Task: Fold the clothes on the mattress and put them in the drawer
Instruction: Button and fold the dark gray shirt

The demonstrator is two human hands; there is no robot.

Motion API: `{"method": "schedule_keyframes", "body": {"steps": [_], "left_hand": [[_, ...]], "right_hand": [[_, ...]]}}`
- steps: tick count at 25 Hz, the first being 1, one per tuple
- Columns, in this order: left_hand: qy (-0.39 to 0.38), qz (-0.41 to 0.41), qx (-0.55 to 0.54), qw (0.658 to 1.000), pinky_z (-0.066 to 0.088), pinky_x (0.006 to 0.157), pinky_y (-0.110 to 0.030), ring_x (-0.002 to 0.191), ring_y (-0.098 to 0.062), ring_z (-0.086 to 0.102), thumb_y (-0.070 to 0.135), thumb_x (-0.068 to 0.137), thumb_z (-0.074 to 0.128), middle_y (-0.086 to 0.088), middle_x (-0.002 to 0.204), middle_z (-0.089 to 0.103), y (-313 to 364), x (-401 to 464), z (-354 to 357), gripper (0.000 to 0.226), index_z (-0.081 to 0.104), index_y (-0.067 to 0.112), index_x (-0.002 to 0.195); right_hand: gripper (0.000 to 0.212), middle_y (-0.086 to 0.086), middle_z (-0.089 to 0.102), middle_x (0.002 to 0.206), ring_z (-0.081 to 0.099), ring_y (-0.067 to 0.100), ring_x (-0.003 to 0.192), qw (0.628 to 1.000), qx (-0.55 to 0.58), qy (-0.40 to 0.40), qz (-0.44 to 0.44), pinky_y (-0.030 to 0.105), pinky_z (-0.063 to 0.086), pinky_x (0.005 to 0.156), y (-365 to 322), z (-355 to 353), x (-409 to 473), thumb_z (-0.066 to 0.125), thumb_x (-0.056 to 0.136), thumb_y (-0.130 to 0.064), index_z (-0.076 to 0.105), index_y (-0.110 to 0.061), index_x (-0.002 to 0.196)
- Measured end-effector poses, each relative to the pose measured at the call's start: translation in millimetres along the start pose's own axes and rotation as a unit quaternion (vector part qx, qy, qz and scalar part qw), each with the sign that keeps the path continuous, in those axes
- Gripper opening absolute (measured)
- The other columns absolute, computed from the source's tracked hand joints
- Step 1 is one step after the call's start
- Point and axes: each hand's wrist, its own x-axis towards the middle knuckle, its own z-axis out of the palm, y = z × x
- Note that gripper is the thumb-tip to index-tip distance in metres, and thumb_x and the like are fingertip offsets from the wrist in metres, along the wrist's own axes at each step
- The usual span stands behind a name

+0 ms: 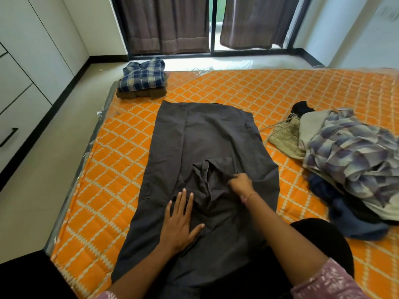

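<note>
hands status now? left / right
Left hand: open, pressing flat on the dark garment.
Right hand: closed, pinching a fold of the garment.

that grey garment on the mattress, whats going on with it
A person is partway through folding the dark grey garment, spread flat on the orange mattress. The left hand presses flat on the cloth while the right hand pinches a bunched fold near the middle. A folded stack, plaid shirt on top, sits at the far left corner. A loose pile of unfolded clothes waits on the right.
</note>
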Motion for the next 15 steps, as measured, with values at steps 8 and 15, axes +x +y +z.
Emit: {"method": "schedule_keyframes", "body": {"steps": [8,15], "left_hand": [[0.034,0.005,0.003,0.999,0.012,0.113,-0.04,0.144,-0.027,0.015,0.073,0.089,0.018,-0.017,0.157,0.014,0,-2,0,0.088,0.002,0.015,0.153],[0.019,-0.003,-0.004,1.0,0.016,0.111,-0.039,0.144,-0.023,0.016,0.073,0.088,0.02,-0.014,0.157,0.014,-1,-1,1,0.087,0.012,0.014,0.152]], "right_hand": [[0.047,0.007,0.074,0.089,0.071,0.02,0.074,0.743,0.656,-0.097,0.095,0.03,0.058,0.068,4,-17,-51,0.042,0.093,-0.054,0.066,-0.014,0.1],[0.011,0.009,0.067,0.061,0.061,0.021,0.066,0.783,0.612,-0.064,0.088,0.025,0.054,0.046,-40,-73,9,0.047,0.088,-0.016,0.055,-0.01,0.084]]}}
